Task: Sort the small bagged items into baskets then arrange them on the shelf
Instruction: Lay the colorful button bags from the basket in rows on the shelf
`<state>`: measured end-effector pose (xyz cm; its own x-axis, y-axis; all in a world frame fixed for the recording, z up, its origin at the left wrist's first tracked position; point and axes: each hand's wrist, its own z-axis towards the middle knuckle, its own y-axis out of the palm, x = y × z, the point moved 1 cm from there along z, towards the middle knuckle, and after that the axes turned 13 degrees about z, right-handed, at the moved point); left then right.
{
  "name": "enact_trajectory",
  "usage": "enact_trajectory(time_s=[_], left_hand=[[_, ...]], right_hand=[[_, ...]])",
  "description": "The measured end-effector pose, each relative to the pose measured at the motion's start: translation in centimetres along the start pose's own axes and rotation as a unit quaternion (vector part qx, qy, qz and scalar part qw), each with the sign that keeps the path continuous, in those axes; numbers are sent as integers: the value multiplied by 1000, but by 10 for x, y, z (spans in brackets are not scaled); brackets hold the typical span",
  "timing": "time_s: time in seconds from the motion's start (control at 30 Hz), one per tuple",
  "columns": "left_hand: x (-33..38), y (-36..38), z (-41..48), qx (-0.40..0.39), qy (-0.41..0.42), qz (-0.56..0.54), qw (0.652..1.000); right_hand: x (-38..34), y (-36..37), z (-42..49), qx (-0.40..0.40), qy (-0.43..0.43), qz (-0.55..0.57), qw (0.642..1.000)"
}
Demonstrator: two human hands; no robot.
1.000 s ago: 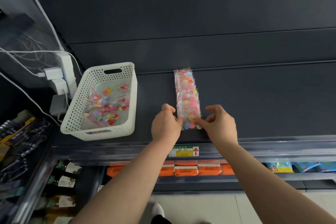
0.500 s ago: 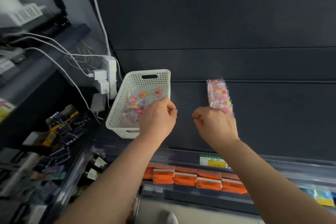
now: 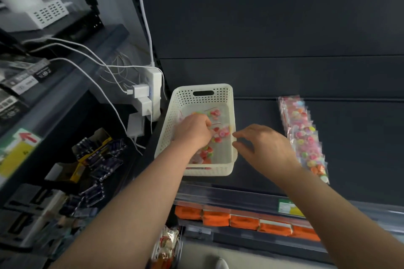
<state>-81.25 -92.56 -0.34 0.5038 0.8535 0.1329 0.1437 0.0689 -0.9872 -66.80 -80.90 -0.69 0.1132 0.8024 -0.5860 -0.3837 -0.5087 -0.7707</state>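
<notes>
A white perforated basket (image 3: 200, 94) stands on the dark shelf (image 3: 360, 148), and everything else is placed from it.

The left hand (image 3: 193, 130) is inside the basket, knuckles up and fingers curled downward among the small bagged items (image 3: 218, 134) that lie loose on the basket floor. The fingertips are hidden among the clear bags of coloured pieces, so I cannot tell whether it pinches one of them or only touches them.

The right hand (image 3: 262, 148) hovers just to the right of the basket, its fingers loosely spread and pointing towards the basket's right wall. It holds nothing, and its fingertips are close to the rim.

Further right of the basket, past the right hand, a row of bagged items (image 3: 303, 137) lies flat on the shelf. The bags overlap in a line running from the back of the shelf towards its front edge.

Left of the basket, a white power strip (image 3: 156, 85) with chargers and white cables is fixed upright. Below the basket, on a lower shelf, orange packs (image 3: 242, 221) sit in a row, and a green and yellow price label (image 3: 288, 207) is on the shelf edge.
</notes>
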Motion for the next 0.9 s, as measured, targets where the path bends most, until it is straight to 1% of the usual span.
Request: enact_trajectory(time_s=[0.1, 0.17, 0.23, 0.27, 0.37, 0.43, 0.47, 0.5, 0.57, 0.63, 0.67, 0.77, 0.83, 0.9], left_hand=[[15, 9, 16, -50, 49, 3, 998], [22, 13, 21, -50, 54, 21, 997], [24, 14, 22, -27, 53, 32, 998], [24, 13, 22, -8, 50, 20, 999], [20, 0, 18, 52, 35, -66, 996], [21, -14, 11, 88, 46, -136, 986], [23, -20, 7, 95, 63, -166, 980], [28, -28, 1, 87, 89, -190, 974], [40, -36, -10, 31, 150, -217, 964], [57, -36, -20, -44, 189, -211, 958], [66, -33, -24, -67, 198, -195, 958], [90, -23, -36, -83, 191, -167, 964], [103, -14, -43, -93, 172, -199, 960], [116, -4, -53, -127, 149, -266, 944]], right_hand=[[1, -4, 1, -5, 33, 24, 999], [0, -6, 1, -10, 53, 38, 998], [0, -7, 2, -18, 63, 45, 997], [0, -8, 2, -24, 67, 49, 996], [2, -10, 2, -45, 64, 68, 995], [9, -12, 0, -31, 64, 74, 995], [14, -13, -1, -11, 69, 79, 994], [18, -15, -3, 14, 77, 91, 993], [25, -22, -9, 51, 94, 134, 985], [28, -30, -15, 58, 96, 180, 977], [30, -36, -18, 54, 91, 192, 976], [41, -51, -34, 46, 94, 203, 974], [52, -59, -48, 51, 133, 236, 961], [64, -66, -61, 76, 176, 286, 939]])
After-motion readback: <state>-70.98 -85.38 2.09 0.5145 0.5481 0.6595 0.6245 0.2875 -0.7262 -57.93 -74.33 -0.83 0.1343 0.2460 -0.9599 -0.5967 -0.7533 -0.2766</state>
